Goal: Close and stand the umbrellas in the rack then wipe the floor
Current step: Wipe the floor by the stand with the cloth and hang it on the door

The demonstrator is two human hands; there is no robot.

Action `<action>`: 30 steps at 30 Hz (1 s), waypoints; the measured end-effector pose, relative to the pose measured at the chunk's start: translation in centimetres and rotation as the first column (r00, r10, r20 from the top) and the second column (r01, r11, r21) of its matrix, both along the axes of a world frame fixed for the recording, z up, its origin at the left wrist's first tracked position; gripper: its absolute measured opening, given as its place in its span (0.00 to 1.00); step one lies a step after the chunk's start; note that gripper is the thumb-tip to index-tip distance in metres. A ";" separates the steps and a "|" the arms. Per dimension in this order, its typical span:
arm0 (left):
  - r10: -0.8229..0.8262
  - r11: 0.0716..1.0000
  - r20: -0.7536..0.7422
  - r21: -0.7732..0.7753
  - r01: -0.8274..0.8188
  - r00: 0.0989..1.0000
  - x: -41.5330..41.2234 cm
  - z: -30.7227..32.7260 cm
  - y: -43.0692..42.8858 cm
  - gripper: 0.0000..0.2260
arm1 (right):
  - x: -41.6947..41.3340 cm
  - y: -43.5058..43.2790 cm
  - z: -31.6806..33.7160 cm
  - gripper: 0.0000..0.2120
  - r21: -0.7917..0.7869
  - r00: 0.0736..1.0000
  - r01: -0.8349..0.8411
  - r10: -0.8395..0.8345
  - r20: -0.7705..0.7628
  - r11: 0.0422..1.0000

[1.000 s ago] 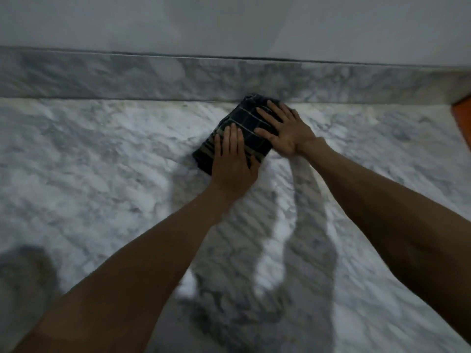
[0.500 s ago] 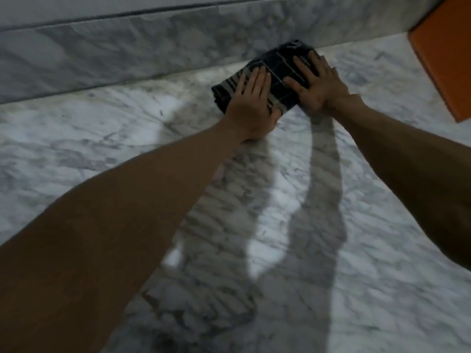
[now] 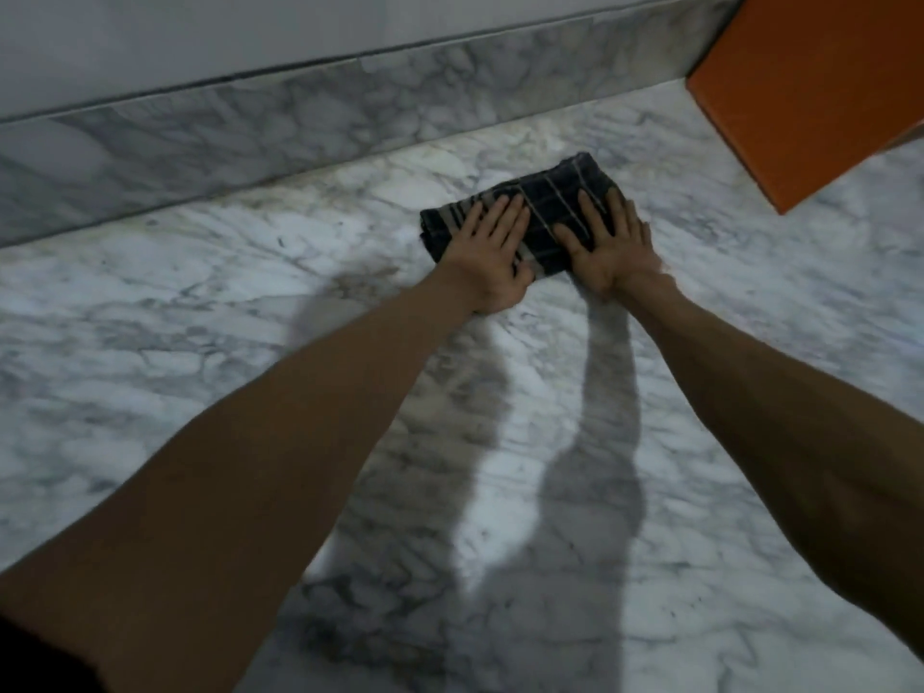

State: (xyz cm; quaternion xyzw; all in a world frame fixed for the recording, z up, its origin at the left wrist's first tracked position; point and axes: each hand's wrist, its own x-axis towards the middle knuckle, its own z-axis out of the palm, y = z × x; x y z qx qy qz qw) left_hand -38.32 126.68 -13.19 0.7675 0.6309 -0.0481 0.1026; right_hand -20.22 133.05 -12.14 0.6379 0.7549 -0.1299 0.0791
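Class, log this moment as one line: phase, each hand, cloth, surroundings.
phase: wiping floor | left hand: flat on cloth | right hand: flat on cloth | cloth: folded, dark, on marble floor | nearby: orange object

Two hands (image 3: 492, 262) (image 3: 612, 252), one cloth (image 3: 550, 212), one orange box (image 3: 810, 92).

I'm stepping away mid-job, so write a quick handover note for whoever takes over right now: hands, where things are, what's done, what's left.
Left hand: flat, fingers straight, pressing the folded dark checked cloth onto the grey-veined white marble floor.
Right hand: flat on the cloth's right half, beside the left.
Cloth lies near the marble skirting, left of an orange box-like object.
Done: cannot confirm; umbrellas and rack are out of view.
Left: wipe the floor; check the umbrellas stand closed in the rack.
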 end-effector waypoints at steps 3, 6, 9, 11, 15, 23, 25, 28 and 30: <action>-0.059 0.998 -0.010 0.004 0.059 0.998 2.7 0.0 -2.0 0.32 | 3.0 -3.0 -0.2 0.35 0.017 0.997 0.076 -0.075 -0.028 0.997; -0.141 0.990 0.017 0.014 0.141 0.990 4.4 0.0 -3.7 0.32 | 5.4 -5.8 0.0 0.36 -0.014 0.994 0.112 -0.112 0.001 0.994; -0.135 0.990 -0.030 0.032 0.136 0.990 5.5 0.3 -4.5 0.30 | 6.0 -6.8 0.5 0.37 0.097 0.990 0.092 -0.101 0.100 0.991; -0.035 0.998 -0.054 0.053 0.038 0.998 6.9 0.9 -5.3 0.32 | 5.5 -6.4 1.2 0.38 0.153 0.990 0.056 -0.074 0.117 0.987; 0.343 0.939 0.302 -0.080 -0.335 0.890 9.3 0.9 -6.7 0.33 | 4.4 -4.0 2.2 0.36 0.213 0.984 -0.165 0.176 -0.037 0.963; 0.210 0.942 0.258 0.207 -0.266 0.943 6.4 -2.1 -4.8 0.28 | 3.6 -6.1 -2.2 0.26 0.178 0.994 0.032 -0.013 -0.109 0.984; 0.102 0.969 0.197 0.202 -0.142 0.975 4.5 -2.4 -4.0 0.28 | 2.8 -7.8 -2.4 0.27 0.199 0.985 0.139 -0.114 -0.129 0.970; -0.026 0.987 0.132 0.160 0.005 0.991 2.7 -1.8 -3.4 0.29 | 1.0 -10.5 -2.4 0.27 0.174 0.959 0.273 -0.253 -0.128 0.946; -0.098 0.986 0.103 0.148 0.082 0.990 1.4 -1.3 -3.6 0.30 | 0.2 -12.4 -2.0 0.29 0.154 0.955 0.296 -0.287 -0.080 0.943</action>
